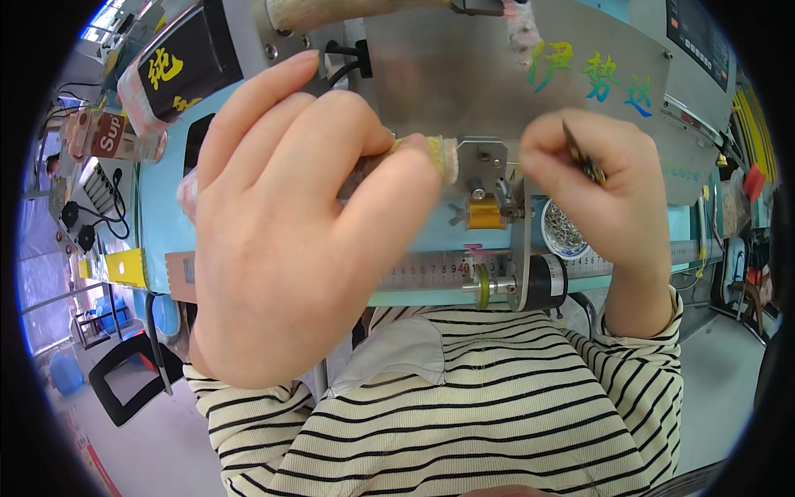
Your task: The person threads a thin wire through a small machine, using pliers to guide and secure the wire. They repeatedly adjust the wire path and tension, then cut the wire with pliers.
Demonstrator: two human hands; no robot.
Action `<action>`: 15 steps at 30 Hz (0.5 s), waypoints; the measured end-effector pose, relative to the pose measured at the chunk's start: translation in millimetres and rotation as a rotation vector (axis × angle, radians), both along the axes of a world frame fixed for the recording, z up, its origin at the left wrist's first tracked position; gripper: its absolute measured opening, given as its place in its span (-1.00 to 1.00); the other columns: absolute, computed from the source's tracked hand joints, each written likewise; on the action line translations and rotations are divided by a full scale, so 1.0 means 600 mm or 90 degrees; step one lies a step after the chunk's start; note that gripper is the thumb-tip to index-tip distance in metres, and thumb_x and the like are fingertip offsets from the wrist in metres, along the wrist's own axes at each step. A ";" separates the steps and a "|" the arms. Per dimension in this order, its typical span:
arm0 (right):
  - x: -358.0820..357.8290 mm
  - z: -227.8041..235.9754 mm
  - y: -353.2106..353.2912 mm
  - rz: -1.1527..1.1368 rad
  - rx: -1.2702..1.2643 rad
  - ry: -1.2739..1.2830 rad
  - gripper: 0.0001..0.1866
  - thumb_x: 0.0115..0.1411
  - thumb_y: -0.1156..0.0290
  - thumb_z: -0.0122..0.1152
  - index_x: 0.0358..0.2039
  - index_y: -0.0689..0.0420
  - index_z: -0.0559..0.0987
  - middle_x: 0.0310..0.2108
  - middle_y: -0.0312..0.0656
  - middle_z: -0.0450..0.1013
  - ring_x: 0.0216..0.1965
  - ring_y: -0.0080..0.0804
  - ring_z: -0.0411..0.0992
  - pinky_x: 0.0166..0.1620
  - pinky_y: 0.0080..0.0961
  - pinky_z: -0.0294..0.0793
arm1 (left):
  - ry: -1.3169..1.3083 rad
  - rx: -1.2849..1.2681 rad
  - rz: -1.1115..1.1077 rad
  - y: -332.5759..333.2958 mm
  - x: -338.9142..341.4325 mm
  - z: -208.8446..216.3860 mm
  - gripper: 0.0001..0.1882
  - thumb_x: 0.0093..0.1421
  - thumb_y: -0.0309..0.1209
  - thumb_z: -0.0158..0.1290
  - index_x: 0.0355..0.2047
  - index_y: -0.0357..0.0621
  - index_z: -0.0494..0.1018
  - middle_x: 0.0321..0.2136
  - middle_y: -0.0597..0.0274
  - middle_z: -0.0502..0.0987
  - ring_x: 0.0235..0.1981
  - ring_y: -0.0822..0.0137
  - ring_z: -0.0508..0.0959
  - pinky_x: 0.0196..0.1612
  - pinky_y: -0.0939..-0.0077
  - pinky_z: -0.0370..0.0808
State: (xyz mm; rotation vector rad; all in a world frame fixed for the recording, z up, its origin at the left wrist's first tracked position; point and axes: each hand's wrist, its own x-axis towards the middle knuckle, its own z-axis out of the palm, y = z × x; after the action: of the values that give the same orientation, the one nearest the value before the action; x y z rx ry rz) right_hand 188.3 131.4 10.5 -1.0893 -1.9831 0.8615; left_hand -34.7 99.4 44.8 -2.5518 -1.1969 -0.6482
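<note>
My left hand (281,215) reaches over the bench from the left, its thumb and curled forefinger closed on a stubby part wrapped in pale yellow tape (450,159). That part sits against a metal bracket (483,155) on the machine. My right hand (609,178) is curled just right of the bracket, with a dark, pointed metal tool (585,159), perhaps tweezers, sticking out of the fist. What its fingertips pinch is too fine to see. Between the hands, below the bracket, is a spool of gold thread (484,214). A white bowl of small silvery metal pieces (565,229) stands below my right hand.
A steel machine housing (439,74) rises behind the hands. A long ruler (414,269) runs along the bench's near edge, beside a black cylindrical motor or knob (546,282). At the left stand a clear bottle (108,135) and a black panel (186,66). A control box (700,37) is at upper right.
</note>
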 end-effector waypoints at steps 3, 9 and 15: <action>0.008 0.005 -0.002 0.123 -0.027 0.097 -0.96 0.05 0.65 0.23 -0.47 0.28 0.54 -0.53 -0.36 0.45 -0.56 -0.73 0.24 -0.49 -0.75 0.18 | 0.000 0.000 -0.005 0.000 0.003 0.000 -0.77 -0.20 -0.59 0.21 -0.44 -0.21 0.50 -0.51 0.27 0.49 -0.42 0.27 0.51 0.10 0.11 0.37; 0.005 0.003 -0.002 -0.041 -0.029 0.027 -0.94 0.02 0.66 0.24 -0.49 0.27 0.53 -0.58 -0.39 0.43 -0.59 -0.75 0.27 -0.53 -0.76 0.16 | 0.016 -0.005 -0.036 -0.002 0.010 0.023 -0.72 -0.20 -0.50 0.22 -0.39 -0.18 0.54 -0.50 0.27 0.50 -0.41 0.27 0.51 0.02 0.20 0.40; 0.041 0.013 -0.033 0.190 -0.186 0.138 -0.89 -0.19 0.67 0.28 -0.60 0.27 0.52 -0.62 -0.28 0.46 -0.67 -0.68 0.28 -0.59 -0.70 0.15 | -0.029 0.009 -0.178 0.027 0.048 0.020 -0.75 -0.25 -0.40 0.19 -0.47 -0.14 0.51 -0.50 0.31 0.41 -0.50 0.30 0.37 -0.36 0.40 0.32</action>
State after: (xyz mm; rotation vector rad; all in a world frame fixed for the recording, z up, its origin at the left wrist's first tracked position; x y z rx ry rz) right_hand 213.0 111.8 18.2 -0.8193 -1.9013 1.4023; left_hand -5.7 115.8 56.6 -2.7301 -0.8509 -0.7749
